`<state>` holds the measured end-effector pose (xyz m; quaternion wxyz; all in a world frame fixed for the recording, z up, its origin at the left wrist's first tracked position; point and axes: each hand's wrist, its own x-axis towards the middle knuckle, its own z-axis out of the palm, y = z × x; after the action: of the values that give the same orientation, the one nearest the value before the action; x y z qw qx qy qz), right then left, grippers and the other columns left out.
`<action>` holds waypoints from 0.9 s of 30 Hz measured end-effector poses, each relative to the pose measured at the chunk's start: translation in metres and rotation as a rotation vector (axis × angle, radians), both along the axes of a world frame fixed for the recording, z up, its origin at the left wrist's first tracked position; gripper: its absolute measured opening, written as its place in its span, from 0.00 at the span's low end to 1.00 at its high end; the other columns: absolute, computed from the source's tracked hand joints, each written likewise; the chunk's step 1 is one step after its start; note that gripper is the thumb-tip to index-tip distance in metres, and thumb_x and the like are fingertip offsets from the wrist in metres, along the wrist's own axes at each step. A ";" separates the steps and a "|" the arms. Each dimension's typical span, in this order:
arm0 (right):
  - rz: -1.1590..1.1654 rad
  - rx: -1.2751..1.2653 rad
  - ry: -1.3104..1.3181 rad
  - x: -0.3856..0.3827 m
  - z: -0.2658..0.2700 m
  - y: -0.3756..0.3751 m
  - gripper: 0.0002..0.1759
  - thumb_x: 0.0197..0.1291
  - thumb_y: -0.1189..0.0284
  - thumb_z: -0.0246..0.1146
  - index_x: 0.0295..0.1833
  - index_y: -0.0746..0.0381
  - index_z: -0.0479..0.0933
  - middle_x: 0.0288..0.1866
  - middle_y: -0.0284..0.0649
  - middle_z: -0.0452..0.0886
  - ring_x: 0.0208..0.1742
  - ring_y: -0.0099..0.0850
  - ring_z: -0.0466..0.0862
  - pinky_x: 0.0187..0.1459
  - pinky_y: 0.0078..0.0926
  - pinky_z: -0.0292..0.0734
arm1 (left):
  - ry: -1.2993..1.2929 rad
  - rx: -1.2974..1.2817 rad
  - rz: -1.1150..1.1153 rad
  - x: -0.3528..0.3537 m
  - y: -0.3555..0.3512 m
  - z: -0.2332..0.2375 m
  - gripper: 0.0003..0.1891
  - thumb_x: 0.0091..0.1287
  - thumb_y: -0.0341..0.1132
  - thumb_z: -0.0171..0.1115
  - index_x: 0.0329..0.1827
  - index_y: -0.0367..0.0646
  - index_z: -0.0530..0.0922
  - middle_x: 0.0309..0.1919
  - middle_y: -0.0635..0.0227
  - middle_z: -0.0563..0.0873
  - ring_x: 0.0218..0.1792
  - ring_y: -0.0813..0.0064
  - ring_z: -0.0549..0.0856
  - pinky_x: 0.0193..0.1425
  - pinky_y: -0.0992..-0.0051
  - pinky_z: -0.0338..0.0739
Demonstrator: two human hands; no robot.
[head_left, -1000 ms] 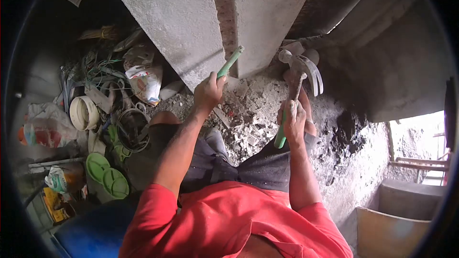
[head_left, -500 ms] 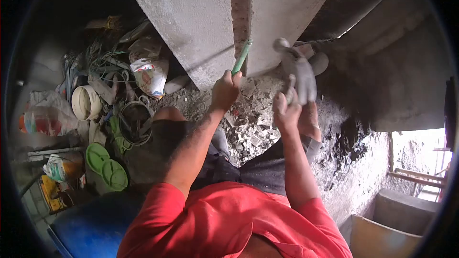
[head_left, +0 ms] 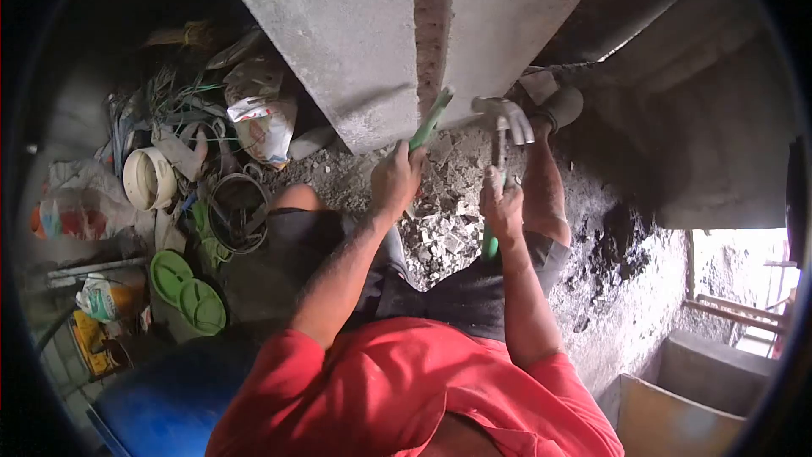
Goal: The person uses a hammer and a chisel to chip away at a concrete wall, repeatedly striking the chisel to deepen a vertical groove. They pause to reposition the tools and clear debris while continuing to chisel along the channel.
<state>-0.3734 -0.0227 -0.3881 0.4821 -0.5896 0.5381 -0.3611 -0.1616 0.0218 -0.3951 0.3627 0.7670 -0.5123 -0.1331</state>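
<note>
My left hand (head_left: 397, 178) is closed round a green rod-shaped chisel (head_left: 431, 121), its far end slanting up toward the groove (head_left: 430, 30) in a grey concrete wall. The end touching the wall, if any, cannot be made out. My right hand (head_left: 503, 206) grips a claw hammer (head_left: 504, 116), whose metal head points up, right of the chisel and apart from it. The green butt of the hammer's handle shows below my fist. Broken rubble (head_left: 446, 237) lies on the ground between my legs.
To the left are a white bag (head_left: 269, 131), a cream plastic ring (head_left: 150, 178), a coil of hose (head_left: 239, 214) and green plastic lids (head_left: 202, 307). A blue surface (head_left: 173, 393) is at lower left. A concrete basin (head_left: 719, 372) stands at lower right.
The hammer head, blurred before, has swung left toward the chisel and turned, and now shows sharply. The chisel and my left hand have shifted slightly downward, still gripping.
</note>
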 end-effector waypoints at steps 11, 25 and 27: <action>-0.102 0.201 -0.193 -0.018 0.047 0.021 0.19 0.76 0.55 0.55 0.39 0.60 0.73 0.21 0.28 0.71 0.18 0.18 0.70 0.19 0.20 0.66 | -0.021 -0.054 0.054 -0.032 0.037 -0.004 0.14 0.72 0.43 0.63 0.44 0.40 0.74 0.22 0.61 0.82 0.19 0.60 0.83 0.19 0.62 0.76; -0.062 0.121 -0.382 -0.032 0.101 0.015 0.16 0.76 0.60 0.55 0.56 0.63 0.73 0.29 0.30 0.73 0.23 0.18 0.73 0.21 0.19 0.69 | -0.240 0.068 0.027 0.002 0.003 0.071 0.13 0.75 0.42 0.58 0.45 0.40 0.75 0.28 0.52 0.86 0.33 0.47 0.87 0.34 0.53 0.79; -0.053 0.115 -0.436 -0.021 0.096 0.011 0.16 0.76 0.60 0.56 0.54 0.62 0.72 0.29 0.31 0.73 0.23 0.19 0.73 0.20 0.19 0.70 | -0.163 0.147 0.052 0.003 0.000 0.077 0.14 0.76 0.44 0.56 0.46 0.40 0.75 0.30 0.48 0.86 0.36 0.43 0.87 0.38 0.50 0.79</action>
<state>-0.3948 -0.0114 -0.2923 0.6101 -0.4547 0.4564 -0.4612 -0.1587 0.0217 -0.3179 0.2661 0.8129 -0.5088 -0.0981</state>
